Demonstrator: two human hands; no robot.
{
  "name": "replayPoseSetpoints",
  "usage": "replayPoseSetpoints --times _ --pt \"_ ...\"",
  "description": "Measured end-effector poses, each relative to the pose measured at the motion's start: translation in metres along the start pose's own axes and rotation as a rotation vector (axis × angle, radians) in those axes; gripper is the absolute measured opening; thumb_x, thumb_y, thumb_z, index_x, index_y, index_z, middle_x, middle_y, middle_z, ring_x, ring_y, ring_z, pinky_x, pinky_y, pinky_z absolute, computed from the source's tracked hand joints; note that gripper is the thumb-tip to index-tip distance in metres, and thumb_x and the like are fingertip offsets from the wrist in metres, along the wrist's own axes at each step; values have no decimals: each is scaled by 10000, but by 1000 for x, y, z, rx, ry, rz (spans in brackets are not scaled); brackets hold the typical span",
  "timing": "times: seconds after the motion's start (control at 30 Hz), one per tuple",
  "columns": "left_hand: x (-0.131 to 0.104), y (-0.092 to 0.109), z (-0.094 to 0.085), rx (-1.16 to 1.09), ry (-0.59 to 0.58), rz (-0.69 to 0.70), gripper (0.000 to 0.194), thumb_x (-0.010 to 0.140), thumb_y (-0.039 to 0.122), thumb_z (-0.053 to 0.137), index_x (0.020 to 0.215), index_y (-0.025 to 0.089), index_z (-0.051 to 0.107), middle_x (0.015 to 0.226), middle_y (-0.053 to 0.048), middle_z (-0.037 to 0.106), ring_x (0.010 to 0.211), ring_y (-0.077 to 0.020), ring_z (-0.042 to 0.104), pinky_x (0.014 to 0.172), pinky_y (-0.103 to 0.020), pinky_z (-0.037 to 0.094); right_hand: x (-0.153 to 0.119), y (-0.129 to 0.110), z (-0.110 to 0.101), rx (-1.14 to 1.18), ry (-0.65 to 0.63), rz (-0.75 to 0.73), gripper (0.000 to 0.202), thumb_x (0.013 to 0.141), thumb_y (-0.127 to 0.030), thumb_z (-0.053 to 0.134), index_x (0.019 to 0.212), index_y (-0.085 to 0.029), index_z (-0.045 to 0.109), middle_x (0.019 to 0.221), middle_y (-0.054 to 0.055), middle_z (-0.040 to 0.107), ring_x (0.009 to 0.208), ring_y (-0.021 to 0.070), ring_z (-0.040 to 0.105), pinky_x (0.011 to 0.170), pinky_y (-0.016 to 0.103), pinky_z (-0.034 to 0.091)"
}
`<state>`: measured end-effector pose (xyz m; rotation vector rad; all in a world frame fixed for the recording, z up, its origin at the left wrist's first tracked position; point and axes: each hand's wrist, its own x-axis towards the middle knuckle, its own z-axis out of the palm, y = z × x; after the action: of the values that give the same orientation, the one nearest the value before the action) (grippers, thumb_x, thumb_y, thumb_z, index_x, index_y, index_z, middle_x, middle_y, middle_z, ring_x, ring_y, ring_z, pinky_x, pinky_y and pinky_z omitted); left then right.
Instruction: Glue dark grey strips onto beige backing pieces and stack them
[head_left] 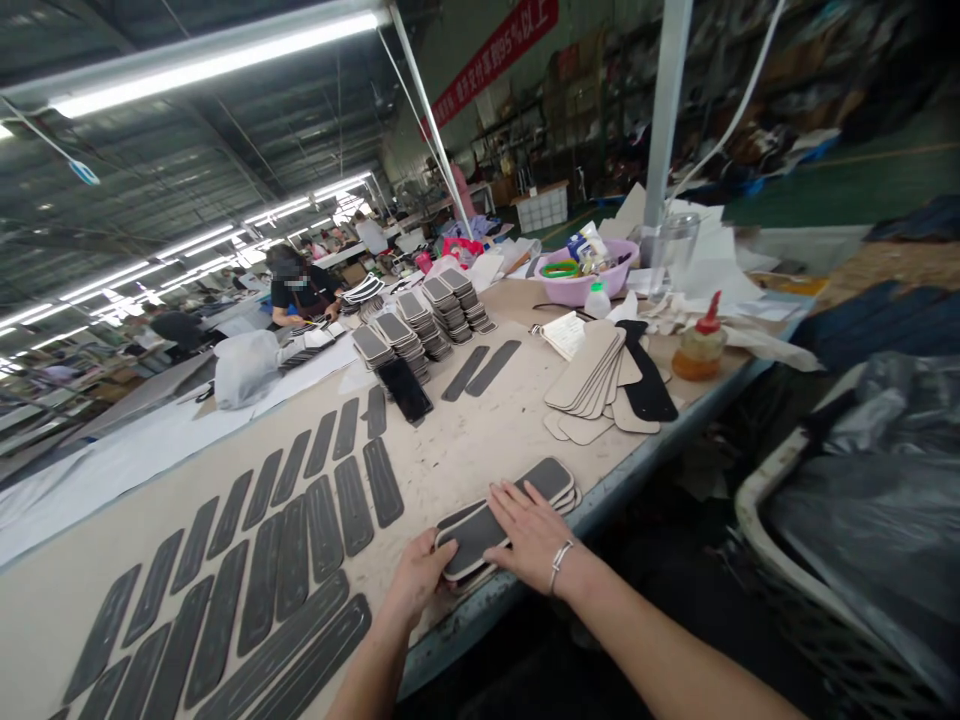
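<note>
A small stack of dark grey pieces with pale borders lies at the table's near edge. My left hand grips the stack's left end, thumb on top. Across the stack's middle, my right hand lies flat with its fingers spread, a bracelet on the wrist. Rows of loose dark grey strips cover the table to the left. To the right of the rows, a black phone leans by several piles of bordered pieces. Beige pieces are fanned out beyond my right hand.
A glue bottle with a red tip stands near the table's right edge. Behind it are a purple basin and a clear cup. A metal post rises there. Across the table sits another person. A crate is at the right.
</note>
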<state>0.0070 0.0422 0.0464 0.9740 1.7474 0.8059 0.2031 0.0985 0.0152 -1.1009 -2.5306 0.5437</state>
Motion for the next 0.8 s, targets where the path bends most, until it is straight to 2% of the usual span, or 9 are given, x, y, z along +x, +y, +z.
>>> replayPoseSetpoints --times 0.23,0.4,0.5,0.6,0.7,0.8 --pt "2 -6 -3 -46 -52 7 268 679 438 654 779 195 598 506 37 548 384 -100 487 376 -194 294 -13 45 -14 -120 78 257 698 834 -587 336 1381 -156 304 1462 88 249 1346 268 183 1080 510 132" --pt "-4 -5 -4 -80 -52 28 296 679 432 654 846 190 619 536 33 562 407 -99 470 393 -202 304 -13 46 -17 -158 183 371 671 850 -549 330 1370 -125 326 1437 127 301 1341 303 178 1060 567 116" --pt "-10 -2 -9 -67 -43 77 281 686 414 649 837 177 637 555 33 548 443 -91 438 416 -199 311 -12 40 -24 -143 268 301 612 875 -495 318 1370 -135 328 1429 115 323 1350 279 162 1078 542 102" --pt "-15 4 -15 -27 -15 121 273 671 388 659 818 158 654 575 30 540 485 -92 431 447 -195 328 -11 42 -33 -69 317 246 563 877 -440 356 1355 -142 358 1397 113 384 1338 272 204 1078 504 176" --pt "-17 13 -20 -6 29 165 276 667 353 658 848 145 668 627 16 571 545 -101 454 491 -195 352 -13 50 -43 77 323 186 538 858 -415 419 1313 -126 423 1264 137 527 1225 267 397 1024 452 318" --pt "-17 23 -26 19 59 210 286 679 347 651 875 140 676 665 4 592 576 -104 456 517 -198 356 -17 56 -54 237 302 80 463 826 -418 490 1213 -169 538 1075 106 633 1039 231 536 946 392 410"
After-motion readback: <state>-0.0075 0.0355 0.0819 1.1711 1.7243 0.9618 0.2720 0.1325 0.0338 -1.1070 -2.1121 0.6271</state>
